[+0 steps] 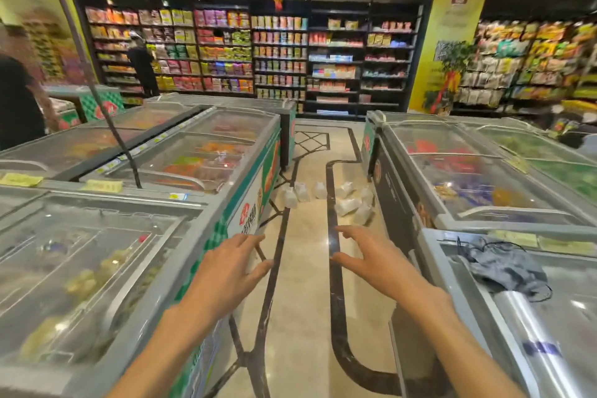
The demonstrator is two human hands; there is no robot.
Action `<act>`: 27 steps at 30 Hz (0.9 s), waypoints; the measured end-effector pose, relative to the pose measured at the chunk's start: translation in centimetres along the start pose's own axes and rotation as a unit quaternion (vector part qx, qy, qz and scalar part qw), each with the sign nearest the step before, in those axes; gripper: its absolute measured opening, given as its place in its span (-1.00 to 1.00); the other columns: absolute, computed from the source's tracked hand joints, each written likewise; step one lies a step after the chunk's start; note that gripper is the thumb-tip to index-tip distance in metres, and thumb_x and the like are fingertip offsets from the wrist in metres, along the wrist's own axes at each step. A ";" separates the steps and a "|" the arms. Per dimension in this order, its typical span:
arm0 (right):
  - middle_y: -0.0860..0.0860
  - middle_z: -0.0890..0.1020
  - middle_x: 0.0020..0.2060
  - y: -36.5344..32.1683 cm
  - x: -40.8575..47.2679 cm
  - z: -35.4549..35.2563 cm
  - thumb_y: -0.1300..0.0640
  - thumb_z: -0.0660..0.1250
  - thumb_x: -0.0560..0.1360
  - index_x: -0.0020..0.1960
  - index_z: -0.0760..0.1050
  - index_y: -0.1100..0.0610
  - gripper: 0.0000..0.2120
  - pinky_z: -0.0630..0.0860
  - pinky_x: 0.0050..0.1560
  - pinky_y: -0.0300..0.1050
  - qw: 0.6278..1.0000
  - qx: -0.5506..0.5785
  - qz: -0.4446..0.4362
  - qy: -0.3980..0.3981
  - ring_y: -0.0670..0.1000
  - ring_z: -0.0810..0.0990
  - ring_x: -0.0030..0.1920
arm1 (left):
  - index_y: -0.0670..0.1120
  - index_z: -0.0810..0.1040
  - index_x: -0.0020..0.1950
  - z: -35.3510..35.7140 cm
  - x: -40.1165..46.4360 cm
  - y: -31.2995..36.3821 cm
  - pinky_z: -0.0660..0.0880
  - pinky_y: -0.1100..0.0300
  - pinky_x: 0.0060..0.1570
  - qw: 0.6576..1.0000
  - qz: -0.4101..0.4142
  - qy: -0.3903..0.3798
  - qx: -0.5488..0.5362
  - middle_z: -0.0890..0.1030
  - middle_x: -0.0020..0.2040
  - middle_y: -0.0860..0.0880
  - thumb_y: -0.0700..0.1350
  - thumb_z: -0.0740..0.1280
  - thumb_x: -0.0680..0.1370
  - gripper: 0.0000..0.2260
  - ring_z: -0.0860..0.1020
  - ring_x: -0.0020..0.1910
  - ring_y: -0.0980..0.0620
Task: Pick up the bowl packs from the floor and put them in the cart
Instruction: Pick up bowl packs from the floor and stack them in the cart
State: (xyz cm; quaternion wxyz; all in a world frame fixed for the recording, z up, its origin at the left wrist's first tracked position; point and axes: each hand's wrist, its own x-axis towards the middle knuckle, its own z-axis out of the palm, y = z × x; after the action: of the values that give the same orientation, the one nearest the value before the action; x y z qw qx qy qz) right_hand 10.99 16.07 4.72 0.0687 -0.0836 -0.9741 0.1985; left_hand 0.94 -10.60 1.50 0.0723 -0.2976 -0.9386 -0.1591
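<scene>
Both hands are reaching down an aisle toward bowl packs lying on the floor ahead.

At the left of the frame a row of freezers (139, 171) is lining the aisle, glass lids shut. Just right of it, low in the frame, the left hand (226, 271) is stretching forward with fingers (255, 241) spread wide and holding nothing. Beside it the right hand (371, 258) is doing the same, its fingers (347, 231) loose and bare, likely readying for a two-handed pickup. Above the hands, at mid-frame, the bowl packs (323, 199) are lying scattered on the floor (307, 284) between the freezer rows, well apart from both hands. At lower right a dark cloth (504, 265) is resting on a freezer lid. No cart is showing.
</scene>
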 end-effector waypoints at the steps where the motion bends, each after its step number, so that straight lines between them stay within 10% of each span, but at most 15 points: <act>1: -0.11 0.50 0.41 0.3 1.8 0.0 -0.23 0.31 0.58 0.53 0.29 -0.15 -0.43 0.49 0.28 -0.08 1.000 0.005 0.007 0.001 -0.06 0.53 0.30 | 0.13 0.31 0.56 0.4 2.0 -0.8 0.45 -0.02 0.37 1.000 0.001 0.001 -0.005 0.45 0.46 0.11 0.44 -0.04 0.54 -0.31 0.42 0.44 0.05; 27: -0.12 0.49 0.43 21.1 66.4 3.8 -0.17 0.33 0.59 0.56 0.30 -0.09 -0.42 0.42 0.33 -0.10 0.994 0.017 0.102 0.035 -0.07 0.45 0.42 | 0.14 0.30 0.54 19.1 70.9 -16.5 0.44 0.03 0.35 0.997 0.035 -0.018 -0.069 0.43 0.46 0.14 0.35 0.13 0.62 -0.45 0.44 0.40 0.10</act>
State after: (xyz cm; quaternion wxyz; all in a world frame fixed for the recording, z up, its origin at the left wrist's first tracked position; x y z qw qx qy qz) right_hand -51.65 46.41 -0.48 0.0838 -0.1882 -0.9539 0.2183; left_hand -67.01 21.16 -4.28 0.0397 -0.3372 -0.9156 -0.2155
